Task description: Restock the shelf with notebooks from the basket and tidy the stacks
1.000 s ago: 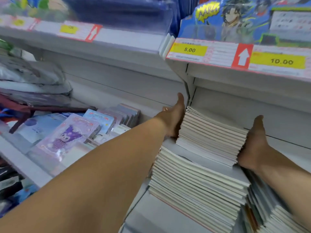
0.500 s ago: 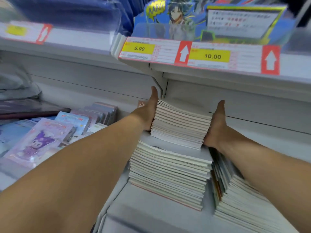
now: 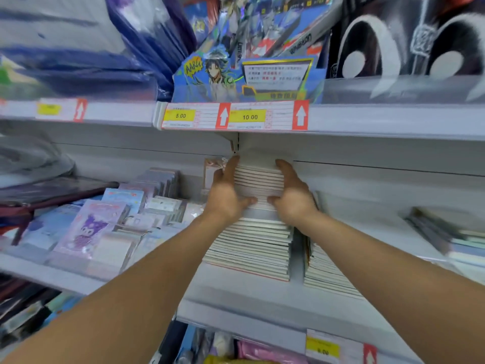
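A small pile of thin white notebooks [image 3: 258, 179] rests on a bigger notebook stack [image 3: 252, 245] at the back of the grey shelf [image 3: 236, 292]. My left hand [image 3: 225, 195] presses the pile's left side and my right hand [image 3: 294, 195] presses its right side, with both thumbs on the front edge. A second notebook stack [image 3: 325, 269] lies just to the right, partly hidden by my right forearm. No basket is in view.
Pastel character notebooks and ring binders [image 3: 89, 227] fill the shelf to the left. More books [image 3: 451, 240] lie at the far right. A shelf with price tags [image 3: 236, 116] and a blue card display box [image 3: 246, 80] hangs close overhead.
The view has pulled back and tilted up. Both hands stayed on the top pile, and their thumbs have come round onto its front edge.
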The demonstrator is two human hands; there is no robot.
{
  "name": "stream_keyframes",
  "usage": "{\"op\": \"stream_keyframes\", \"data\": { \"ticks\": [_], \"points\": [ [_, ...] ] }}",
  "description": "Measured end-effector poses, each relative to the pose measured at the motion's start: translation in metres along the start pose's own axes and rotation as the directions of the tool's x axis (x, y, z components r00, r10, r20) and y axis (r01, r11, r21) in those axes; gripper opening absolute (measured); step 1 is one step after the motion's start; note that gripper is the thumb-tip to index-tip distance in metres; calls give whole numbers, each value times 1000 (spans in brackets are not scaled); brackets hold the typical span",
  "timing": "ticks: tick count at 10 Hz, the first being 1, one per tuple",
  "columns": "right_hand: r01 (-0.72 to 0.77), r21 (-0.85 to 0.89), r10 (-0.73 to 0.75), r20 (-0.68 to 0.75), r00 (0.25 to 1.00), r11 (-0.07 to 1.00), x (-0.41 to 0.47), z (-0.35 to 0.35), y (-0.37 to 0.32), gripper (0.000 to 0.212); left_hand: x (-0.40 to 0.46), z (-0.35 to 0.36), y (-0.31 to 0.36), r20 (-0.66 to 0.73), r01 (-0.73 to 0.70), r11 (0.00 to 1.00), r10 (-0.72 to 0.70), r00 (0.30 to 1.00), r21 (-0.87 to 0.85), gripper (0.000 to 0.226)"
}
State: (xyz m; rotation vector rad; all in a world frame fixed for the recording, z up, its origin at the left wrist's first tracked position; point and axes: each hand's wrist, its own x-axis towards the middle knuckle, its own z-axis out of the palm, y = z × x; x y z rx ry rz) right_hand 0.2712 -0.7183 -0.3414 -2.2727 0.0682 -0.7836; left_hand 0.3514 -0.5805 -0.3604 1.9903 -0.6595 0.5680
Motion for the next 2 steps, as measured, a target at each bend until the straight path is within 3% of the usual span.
{"op": "stream_keyframes", "data": {
  "ticks": [2],
  "points": [
    [-53, -7, 53, 51, 997, 999, -18, -25, -14, 91, -20, -21, 23, 123, 0, 975, -28, 992, 223, 111]
  ]
}}
